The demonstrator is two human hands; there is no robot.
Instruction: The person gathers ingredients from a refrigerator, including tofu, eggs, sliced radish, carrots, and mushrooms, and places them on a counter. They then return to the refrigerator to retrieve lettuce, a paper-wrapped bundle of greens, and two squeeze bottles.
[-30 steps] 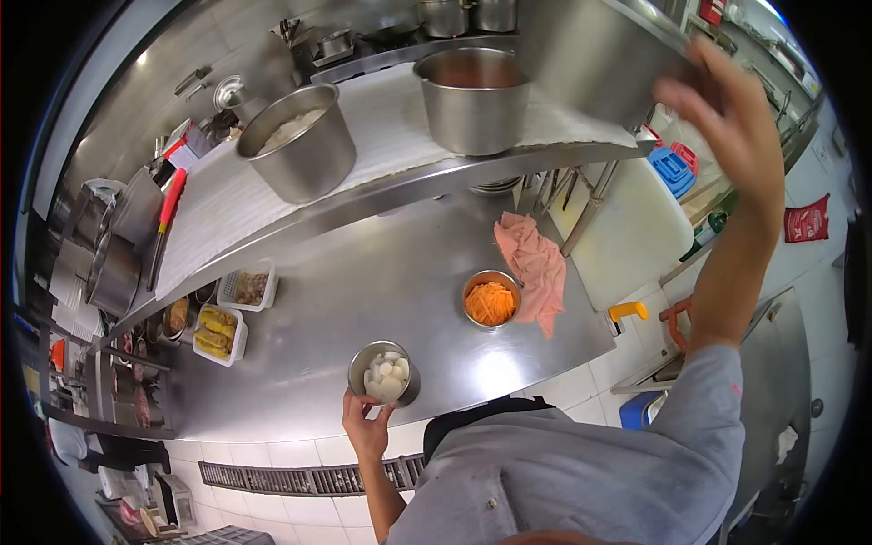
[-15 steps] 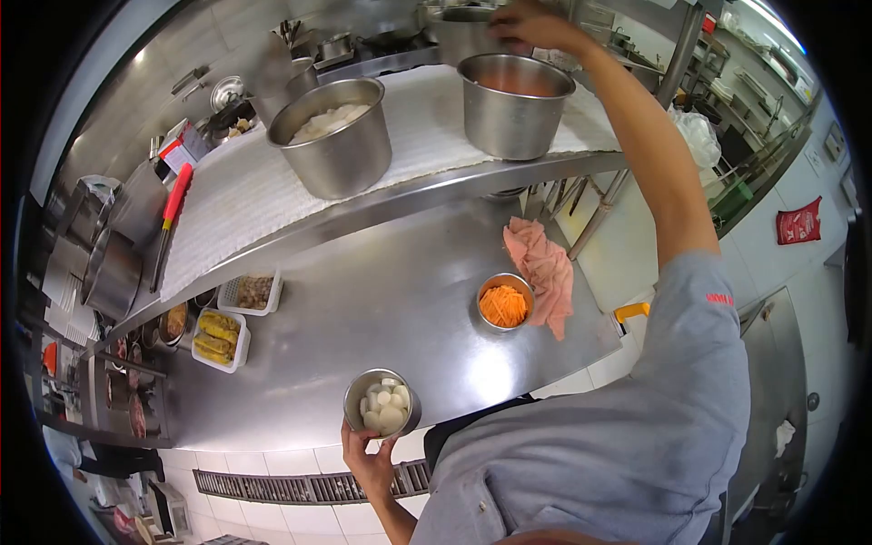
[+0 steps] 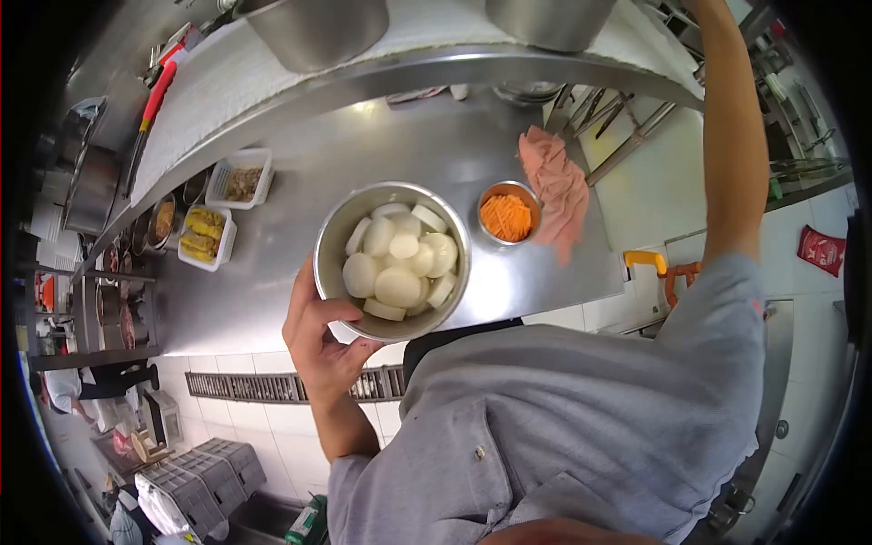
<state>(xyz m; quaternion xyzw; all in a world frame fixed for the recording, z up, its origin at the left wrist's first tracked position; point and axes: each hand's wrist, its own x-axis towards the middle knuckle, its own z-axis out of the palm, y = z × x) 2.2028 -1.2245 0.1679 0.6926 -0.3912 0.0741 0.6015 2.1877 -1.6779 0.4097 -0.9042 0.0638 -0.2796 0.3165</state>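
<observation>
My left hand [image 3: 318,341] is closed on the near left side of a round metal bowl [image 3: 330,238], its thumb at the rim. Thick round white slices [image 3: 400,286] fill the bowl, which is raised close to my head camera over the steel table [image 3: 291,300]. My right arm [image 3: 734,154] stretches up past the shelf at the right, and its hand is cut off by the top edge. A smaller metal bowl of orange carrot strips [image 3: 505,218] stands on the table beside a crumpled pink cloth [image 3: 556,191].
Two metal pots [image 3: 318,36] stand on the raised shelf [image 3: 436,65], whose edge crosses above the table. A red-handled tool [image 3: 159,95] lies at its left end. White baskets [image 3: 222,250] hold yellow and brownish food. Another person [image 3: 68,386] is at the far left.
The bowl of white slices in my left hand has come up towards the camera. The view has tilted down, and my right hand, earlier above the far pots, has left the frame at the top.
</observation>
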